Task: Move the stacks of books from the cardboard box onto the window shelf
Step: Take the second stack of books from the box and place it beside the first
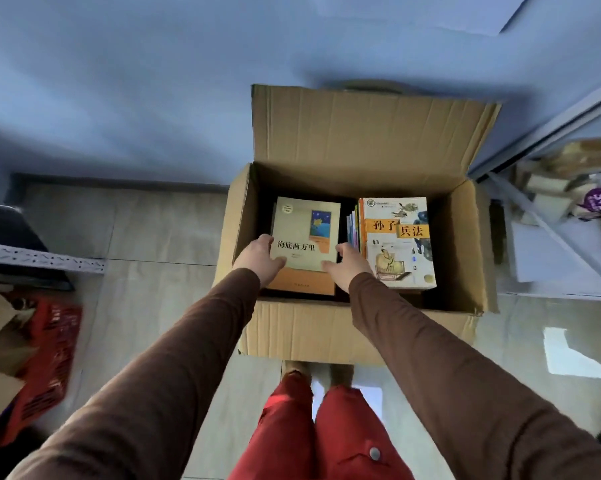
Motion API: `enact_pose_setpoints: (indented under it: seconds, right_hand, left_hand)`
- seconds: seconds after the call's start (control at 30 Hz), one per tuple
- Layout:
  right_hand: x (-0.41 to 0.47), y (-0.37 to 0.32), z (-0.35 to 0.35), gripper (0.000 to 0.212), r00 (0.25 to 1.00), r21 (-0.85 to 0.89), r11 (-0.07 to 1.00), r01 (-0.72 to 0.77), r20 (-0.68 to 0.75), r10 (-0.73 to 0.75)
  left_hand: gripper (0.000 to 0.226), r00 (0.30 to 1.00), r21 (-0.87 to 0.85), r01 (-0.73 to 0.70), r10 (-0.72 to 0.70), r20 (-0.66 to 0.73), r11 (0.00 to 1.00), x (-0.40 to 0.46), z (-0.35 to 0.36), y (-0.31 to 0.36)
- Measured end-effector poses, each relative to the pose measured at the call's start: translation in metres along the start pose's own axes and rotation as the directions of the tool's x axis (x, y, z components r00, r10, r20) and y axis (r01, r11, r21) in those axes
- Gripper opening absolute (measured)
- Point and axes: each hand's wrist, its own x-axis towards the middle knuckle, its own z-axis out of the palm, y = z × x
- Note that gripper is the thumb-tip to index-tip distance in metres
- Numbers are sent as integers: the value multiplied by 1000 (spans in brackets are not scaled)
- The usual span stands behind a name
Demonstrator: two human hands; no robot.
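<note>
Books: two stacks lie flat inside the cardboard box (pixel 354 327), side by side on its bottom.
Left stack (pixel 307 233): topped by a cream and orange cover with a small blue picture; darker books show at its edges underneath.
Right stack (pixel 398 242): topped by a white cover with orange title bands and painted figures; coloured edges of lower books stick out on its left side.
Cardboard box: stands on the tiled floor (pixel 167 233) against a blue wall, flaps open, the back flap upright.
Left hand (pixel 259 259): on the left edge of the left stack, thumb laid over the top cover, fingers down the side.
Right hand (pixel 349 261): in the gap between the two stacks, gripping the right edge of the left stack; how far the fingers reach under is probably hidden by the books.
Sleeves: brown, both arms stretched down into the box.
Red crate (pixel 51 358): on the floor at far left, blurred.
</note>
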Motion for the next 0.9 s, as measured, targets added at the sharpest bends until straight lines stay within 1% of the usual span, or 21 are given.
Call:
enact_pose_setpoints:
  seconds: [0.13, 0.27, 0.33, 0.4, 0.43, 0.5, 0.6, 0.73, 0.9]
  right_hand:
    - [49, 9, 19, 55, 986, 219, 962, -162, 71, 150]
    - [86, 23, 37, 52, 952, 341, 889, -305, 113, 283]
    - [99, 30, 44, 55, 937, 372, 860, -348, 144, 317]
    - [108, 36, 50, 61, 923, 414, 825, -384, 179, 340]
    - [111, 38, 53, 63, 917, 449, 800, -399, 199, 346]
    - [115, 41, 58, 68, 908, 516, 748, -418, 234, 347]
    - [116, 42, 62, 72, 905, 550, 720, -424, 236, 353]
    - [111, 40, 64, 58, 914, 563, 725, -396, 164, 371]
    - [100, 37, 63, 45, 927, 545, 759, -356, 100, 363]
  left_hand:
    - [70, 987, -110, 147, -139, 77, 983, 46, 24, -14]
    - [81, 946, -275, 319, -288, 147, 907, 84, 46, -26]
    - [78, 922, -354, 387, -344, 179, 852, 95, 56, -32]
    - [68, 902, -412, 431, -375, 212, 803, 101, 67, -36]
    - [65, 897, -438, 443, -383, 222, 782, 103, 73, -37]
    - [65, 894, -493, 448, -386, 229, 746, 105, 81, -39]
    - [63, 893, -591, 447, -376, 247, 672, 105, 88, -40]
    - [54, 894, -643, 438, -375, 243, 628, 100, 89, -38]
    - [52, 891, -685, 442, -375, 258, 580, 96, 82, -33]
